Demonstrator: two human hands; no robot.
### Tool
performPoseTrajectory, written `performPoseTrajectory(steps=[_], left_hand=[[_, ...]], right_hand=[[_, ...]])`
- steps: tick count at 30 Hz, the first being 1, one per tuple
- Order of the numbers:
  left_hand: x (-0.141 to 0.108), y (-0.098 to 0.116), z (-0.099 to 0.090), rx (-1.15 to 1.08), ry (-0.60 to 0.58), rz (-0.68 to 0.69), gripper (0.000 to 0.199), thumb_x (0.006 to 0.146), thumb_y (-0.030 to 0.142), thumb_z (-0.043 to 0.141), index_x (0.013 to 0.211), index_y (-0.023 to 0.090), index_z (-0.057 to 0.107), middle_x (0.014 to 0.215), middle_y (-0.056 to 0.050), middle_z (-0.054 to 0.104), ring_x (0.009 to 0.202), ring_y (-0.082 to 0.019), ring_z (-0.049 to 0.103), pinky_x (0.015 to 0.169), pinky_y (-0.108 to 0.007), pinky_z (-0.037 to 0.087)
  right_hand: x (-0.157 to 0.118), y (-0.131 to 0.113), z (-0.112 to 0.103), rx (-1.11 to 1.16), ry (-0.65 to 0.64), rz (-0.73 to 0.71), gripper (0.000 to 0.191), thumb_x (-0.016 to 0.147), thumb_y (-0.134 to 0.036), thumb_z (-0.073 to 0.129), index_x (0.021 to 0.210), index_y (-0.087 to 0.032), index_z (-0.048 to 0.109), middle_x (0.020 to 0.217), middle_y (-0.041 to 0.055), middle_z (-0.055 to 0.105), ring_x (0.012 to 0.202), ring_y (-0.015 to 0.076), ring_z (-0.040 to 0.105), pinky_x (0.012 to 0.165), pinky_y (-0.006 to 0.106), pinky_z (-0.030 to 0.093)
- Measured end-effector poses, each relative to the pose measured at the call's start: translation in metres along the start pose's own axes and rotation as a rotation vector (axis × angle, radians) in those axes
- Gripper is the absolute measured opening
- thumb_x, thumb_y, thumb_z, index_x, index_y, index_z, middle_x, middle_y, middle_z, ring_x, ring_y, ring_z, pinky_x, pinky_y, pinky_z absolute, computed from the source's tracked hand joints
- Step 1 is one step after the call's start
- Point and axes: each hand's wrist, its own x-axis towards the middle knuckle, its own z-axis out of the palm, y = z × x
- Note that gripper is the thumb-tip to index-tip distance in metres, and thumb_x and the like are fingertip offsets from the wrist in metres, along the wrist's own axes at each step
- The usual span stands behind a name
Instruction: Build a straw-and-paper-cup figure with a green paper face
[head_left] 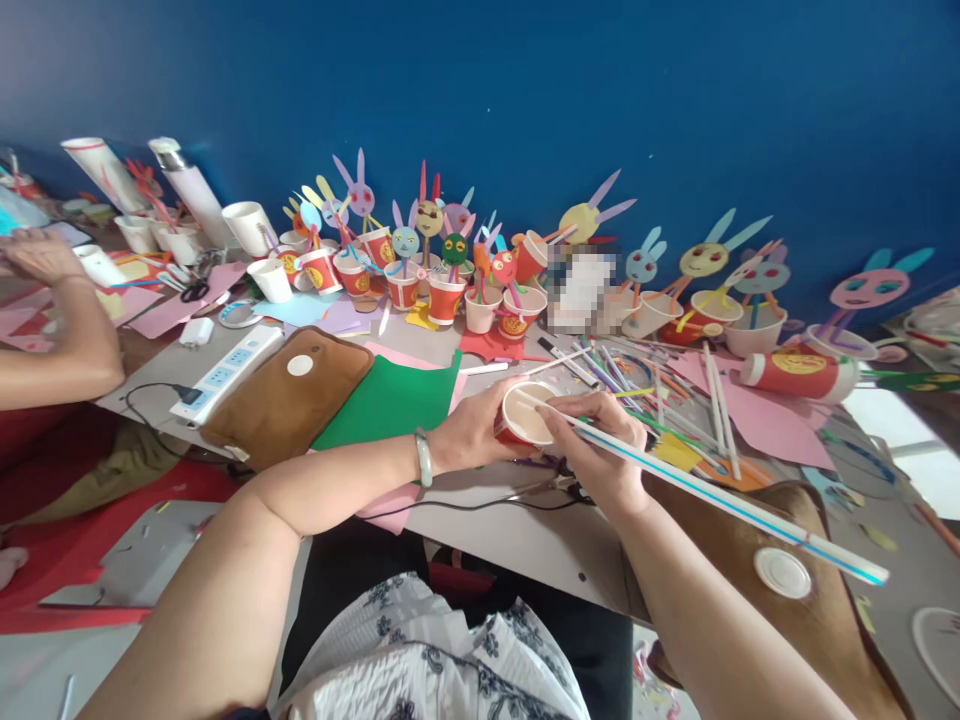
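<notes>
My left hand (480, 428) is wrapped round a red and white paper cup (529, 414), whose open mouth faces me. Between the closed fingers of my right hand (606, 450) are long white straws with a blue stripe (720, 492); their near ends reach the cup's mouth, and the far ends stretch to the lower right. Whether the straw tips touch the inside of the cup I cannot tell. Green paper (397, 400) lies left of the cup, beside a brown pouch (289, 395).
Paper cups with rabbit-faced figures (405, 245) line the wall. A power strip (229, 370) lies at the left, and loose straws and sticks (720, 410) at the right. Another brown pouch (750, 540) sits under my right arm. Another person's arm (75, 330) is at the far left.
</notes>
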Motion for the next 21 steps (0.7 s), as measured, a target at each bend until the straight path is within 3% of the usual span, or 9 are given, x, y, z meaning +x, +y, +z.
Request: performPoseTrajectory(steps=[9,16,21], left_hand=[[0.004,-0.008,-0.001,-0.022,-0.036,0.213,0.091,0.080,0.035,0.076,0.157,0.017,0.031,0.150,-0.019,0.053,0.141,-0.036,0.050,0.119,-0.051,0.041],[0.004,-0.010,-0.003,0.017,-0.040,0.138,0.097,0.081,0.050,0.077,0.160,0.018,0.030,0.156,-0.018,0.047,0.148,-0.035,0.042,0.124,-0.049,0.036],[0.002,-0.006,-0.004,0.015,-0.044,0.091,0.099,0.080,0.047,0.079,0.161,0.020,0.027,0.153,-0.018,0.051,0.146,-0.036,0.045,0.120,-0.052,0.040]], right_hand=[[-0.001,0.000,0.006,-0.008,0.142,-0.055,0.020,0.081,-0.027,0.080,0.077,-0.025,0.060,0.081,-0.0005,0.079,0.073,0.0195,0.071,0.075,0.036,0.053],[0.004,-0.002,0.002,0.014,0.050,0.089,0.019,0.083,-0.033,0.075,0.073,-0.025,0.062,0.080,0.0014,0.078,0.075,0.0214,0.072,0.071,0.035,0.054],[0.006,-0.004,0.000,0.014,-0.005,0.138,0.016,0.081,-0.032,0.075,0.073,-0.025,0.063,0.080,0.0016,0.077,0.077,0.0228,0.072,0.072,0.036,0.054]])
